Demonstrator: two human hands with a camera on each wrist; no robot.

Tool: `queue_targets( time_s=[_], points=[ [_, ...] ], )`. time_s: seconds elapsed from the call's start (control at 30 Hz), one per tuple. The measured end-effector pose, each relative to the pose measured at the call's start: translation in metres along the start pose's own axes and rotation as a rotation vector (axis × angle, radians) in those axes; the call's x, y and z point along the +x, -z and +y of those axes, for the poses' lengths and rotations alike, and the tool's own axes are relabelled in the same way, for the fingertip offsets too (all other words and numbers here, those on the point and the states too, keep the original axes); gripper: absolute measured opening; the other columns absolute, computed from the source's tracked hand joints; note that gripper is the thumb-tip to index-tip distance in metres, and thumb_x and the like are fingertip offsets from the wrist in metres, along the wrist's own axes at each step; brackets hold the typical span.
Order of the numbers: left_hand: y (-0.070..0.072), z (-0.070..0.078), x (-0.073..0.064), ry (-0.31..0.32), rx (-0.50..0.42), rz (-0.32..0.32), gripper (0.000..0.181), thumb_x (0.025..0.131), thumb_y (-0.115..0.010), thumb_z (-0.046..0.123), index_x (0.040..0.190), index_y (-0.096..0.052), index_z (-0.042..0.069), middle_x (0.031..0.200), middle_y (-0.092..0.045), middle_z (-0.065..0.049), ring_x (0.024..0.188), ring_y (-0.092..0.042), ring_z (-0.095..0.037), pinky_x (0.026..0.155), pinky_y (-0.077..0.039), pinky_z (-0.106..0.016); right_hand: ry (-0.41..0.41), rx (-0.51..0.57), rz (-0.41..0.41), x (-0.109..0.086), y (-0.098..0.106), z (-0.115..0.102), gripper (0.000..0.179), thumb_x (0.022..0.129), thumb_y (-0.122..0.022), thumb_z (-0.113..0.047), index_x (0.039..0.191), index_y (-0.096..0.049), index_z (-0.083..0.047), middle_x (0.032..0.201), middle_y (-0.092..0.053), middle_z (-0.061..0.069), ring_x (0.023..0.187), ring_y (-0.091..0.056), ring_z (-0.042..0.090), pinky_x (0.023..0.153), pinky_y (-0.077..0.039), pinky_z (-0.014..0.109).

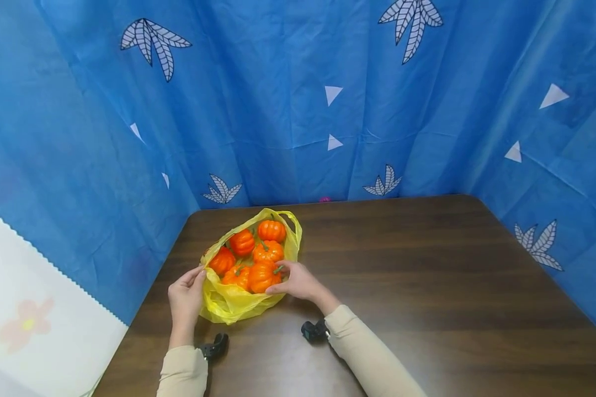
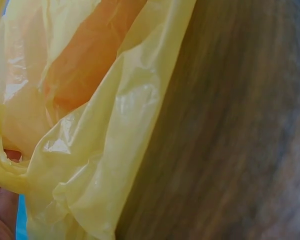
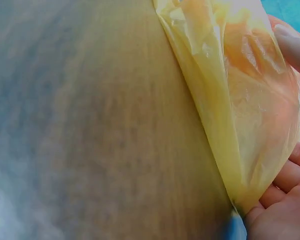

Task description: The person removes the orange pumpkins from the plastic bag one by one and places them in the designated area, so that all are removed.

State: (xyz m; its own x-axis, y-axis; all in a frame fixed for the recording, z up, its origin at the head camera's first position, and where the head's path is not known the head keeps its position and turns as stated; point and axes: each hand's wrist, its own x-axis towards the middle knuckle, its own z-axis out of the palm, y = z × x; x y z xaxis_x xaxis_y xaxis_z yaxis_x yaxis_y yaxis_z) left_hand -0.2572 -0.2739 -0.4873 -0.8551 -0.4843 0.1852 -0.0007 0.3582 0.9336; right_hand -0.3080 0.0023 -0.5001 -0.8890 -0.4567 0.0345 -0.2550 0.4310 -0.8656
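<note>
A yellow plastic bag (image 1: 228,306) lies with its mouth spread wide, holding several small orange pumpkins (image 1: 267,252) with green stems. At the bag's left edge, my left hand (image 1: 186,295) pinches the rim between thumb and fingers; part of that hand (image 2: 4,210) shows beside the yellow film in the left wrist view. My right hand (image 1: 300,281) grips the front right pumpkin (image 1: 263,275), thumb at its near side and fingers at its far side. In the right wrist view the bag's film (image 3: 205,75) covers much of that hand's work.
The dark brown wooden table (image 1: 402,275) extends to the right of the bag. A blue patterned curtain (image 1: 298,110) hangs behind it and along both sides. White cloth (image 1: 40,309) with a flower print hangs at the left. A black wrist device (image 1: 314,331) sits at the right wrist.
</note>
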Motion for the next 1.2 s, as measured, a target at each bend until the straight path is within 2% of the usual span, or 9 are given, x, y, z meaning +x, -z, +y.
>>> queue_targets(
  time_s=[0.2,0.5,0.67,0.9,1.2],
  points=[
    [0.005,-0.001,-0.002,-0.019,-0.024,-0.004,0.029,0.098,-0.065,0.02,0.119,-0.072,0.0,0.12,-0.07,-0.023,0.08,-0.061,0.015,0.072,-0.051,-0.003,0.003,0.084,0.021,-0.002,0.001,-0.001,0.075,0.077,-0.087,-0.034,0.137,-0.055,-0.001,0.126,-0.066,0.015,0.115,-0.061,0.03,0.103,-0.051,0.045],
    [0.001,0.004,-0.004,-0.019,-0.028,-0.008,0.026,0.098,-0.066,0.016,0.117,-0.073,-0.001,0.118,-0.071,-0.024,0.078,-0.061,0.015,0.071,-0.051,-0.004,0.019,0.172,0.046,-0.011,0.012,-0.002,0.077,0.08,-0.085,-0.029,0.143,-0.051,-0.002,0.133,-0.063,0.016,0.12,-0.06,0.032,0.106,-0.049,0.047],
    [0.002,0.005,-0.003,-0.011,-0.017,0.007,0.026,0.098,-0.065,0.015,0.117,-0.073,-0.001,0.118,-0.071,-0.024,0.077,-0.06,0.017,0.07,-0.05,-0.003,0.031,0.215,0.035,-0.012,0.018,-0.008,0.077,0.081,-0.085,-0.028,0.144,-0.049,-0.002,0.138,-0.06,0.017,0.121,-0.061,0.033,0.104,-0.052,0.046],
    [0.003,0.003,-0.001,-0.035,-0.02,0.011,0.026,0.098,-0.065,0.016,0.117,-0.073,-0.001,0.116,-0.071,-0.025,0.077,-0.06,0.017,0.071,-0.051,-0.003,0.053,0.301,0.026,-0.015,0.031,-0.017,0.073,0.082,-0.084,-0.02,0.144,-0.048,-0.006,0.142,-0.056,0.017,0.123,-0.062,0.036,0.099,-0.056,0.044],
    [0.003,0.002,-0.003,-0.013,-0.027,0.003,0.028,0.098,-0.065,0.018,0.118,-0.072,0.0,0.119,-0.071,-0.023,0.079,-0.06,0.016,0.071,-0.051,-0.004,0.09,0.334,0.04,-0.02,0.052,-0.015,0.069,0.084,-0.081,-0.017,0.144,-0.048,-0.006,0.137,-0.059,0.018,0.12,-0.061,0.035,0.1,-0.055,0.044]
  ],
)
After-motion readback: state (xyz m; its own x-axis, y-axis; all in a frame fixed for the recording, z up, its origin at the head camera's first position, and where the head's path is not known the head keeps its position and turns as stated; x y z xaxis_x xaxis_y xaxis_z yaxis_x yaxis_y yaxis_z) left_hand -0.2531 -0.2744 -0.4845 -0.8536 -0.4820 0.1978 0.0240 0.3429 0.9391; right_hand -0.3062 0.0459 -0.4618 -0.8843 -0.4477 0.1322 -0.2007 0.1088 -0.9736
